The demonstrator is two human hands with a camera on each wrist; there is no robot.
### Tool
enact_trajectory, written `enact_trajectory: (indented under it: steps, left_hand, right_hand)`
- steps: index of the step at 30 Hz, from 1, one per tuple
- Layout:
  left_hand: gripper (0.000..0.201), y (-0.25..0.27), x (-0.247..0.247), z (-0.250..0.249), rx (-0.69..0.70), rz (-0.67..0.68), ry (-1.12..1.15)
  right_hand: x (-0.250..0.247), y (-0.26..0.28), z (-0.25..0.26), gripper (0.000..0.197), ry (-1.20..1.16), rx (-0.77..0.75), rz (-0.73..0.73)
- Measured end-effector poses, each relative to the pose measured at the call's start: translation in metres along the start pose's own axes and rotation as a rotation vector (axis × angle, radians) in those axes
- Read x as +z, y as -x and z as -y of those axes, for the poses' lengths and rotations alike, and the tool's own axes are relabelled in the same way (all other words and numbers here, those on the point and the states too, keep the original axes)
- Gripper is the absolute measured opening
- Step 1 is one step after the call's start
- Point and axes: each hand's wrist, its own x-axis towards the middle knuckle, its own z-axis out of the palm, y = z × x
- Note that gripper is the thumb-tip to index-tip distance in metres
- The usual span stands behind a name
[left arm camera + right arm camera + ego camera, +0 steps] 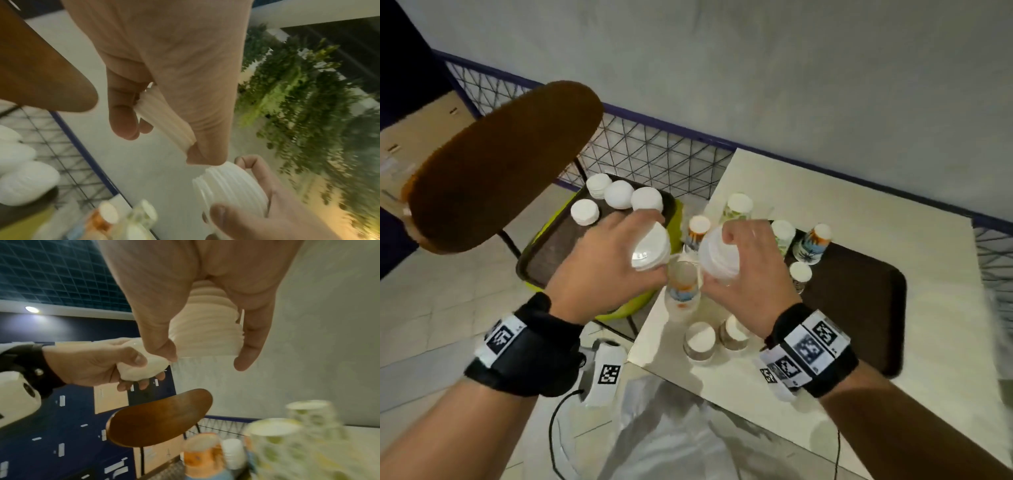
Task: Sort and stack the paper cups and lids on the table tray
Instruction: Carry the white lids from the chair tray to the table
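Note:
My left hand grips a short stack of white lids above the gap between chair and table. The same lid stack shows ribbed between thumb and fingers in the left wrist view. My right hand grips a taller stack of white lids, also seen as lid stack. The two stacks are close together but apart. Below them an upside-down printed paper cup stack stands on the white table. More upside-down cups stand near a dark tray.
A second dark tray on a lime-green chair seat carries several white lid piles. A brown chair back rises at the left. Two brown cups sit at the table's near edge. A wire fence runs behind.

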Motion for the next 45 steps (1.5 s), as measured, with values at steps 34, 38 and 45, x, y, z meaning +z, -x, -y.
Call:
enact_trajectory:
  steps: [34, 38, 45]
  left_hand:
    - [0.077, -0.116, 0.485, -0.392, 0.305, 0.598, 0.114]
    - [0.081, -0.135, 0.528, -0.386, 0.346, 0.549, -0.036]
    - [0.08, -0.151, 0.562, -0.38, 0.392, 0.55, -0.164]
  right_hand:
    - [-0.188, 0.228, -0.462, 0.066, 0.141, 0.911, -0.35]
    - [-0.171, 0.214, -0.501, 0.065, 0.122, 0.882, -0.263]
    - [-0.156, 0.204, -0.525, 0.063, 0.225, 0.86, -0.14]
